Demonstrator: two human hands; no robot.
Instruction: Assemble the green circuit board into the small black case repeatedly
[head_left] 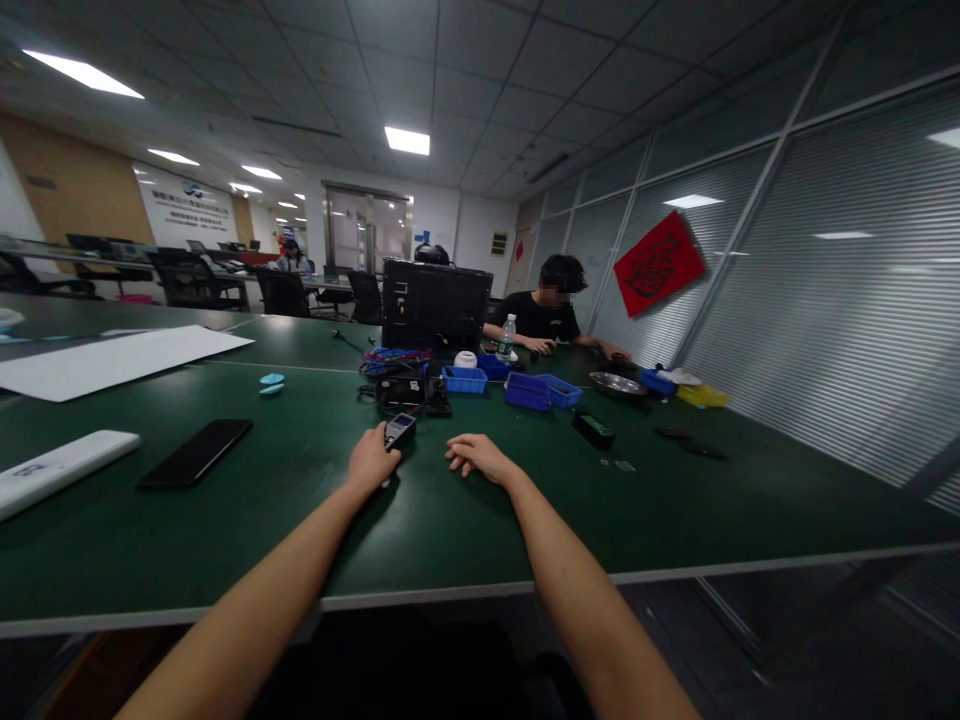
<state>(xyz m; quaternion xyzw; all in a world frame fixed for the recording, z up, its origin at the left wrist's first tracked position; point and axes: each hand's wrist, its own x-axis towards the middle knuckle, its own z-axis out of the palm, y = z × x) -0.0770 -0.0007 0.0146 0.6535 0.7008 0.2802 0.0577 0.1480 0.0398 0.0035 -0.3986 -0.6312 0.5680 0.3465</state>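
Note:
My left hand (371,462) is closed around a dark handheld device with a small grey screen (400,429), whose far end sticks out past my fingers. Its lower part is hidden in my palm, so its exact kind is unclear. To the right of it, my right hand (477,456) rests low over the green table (450,540) with loosely bent fingers apart and nothing in them. Just beyond the device lie a black box-shaped unit with cables (400,388) and a blue tray (464,379). A white ball (465,359) shows behind that tray.
A black phone-like slab (196,453) and a long white case (64,470) lie at left, near a white sheet (120,360). Ahead stands a black monitor (437,305). Blue bins (527,391), a bottle (507,338), a metal bowl (618,383) and a seated person (541,318) are right.

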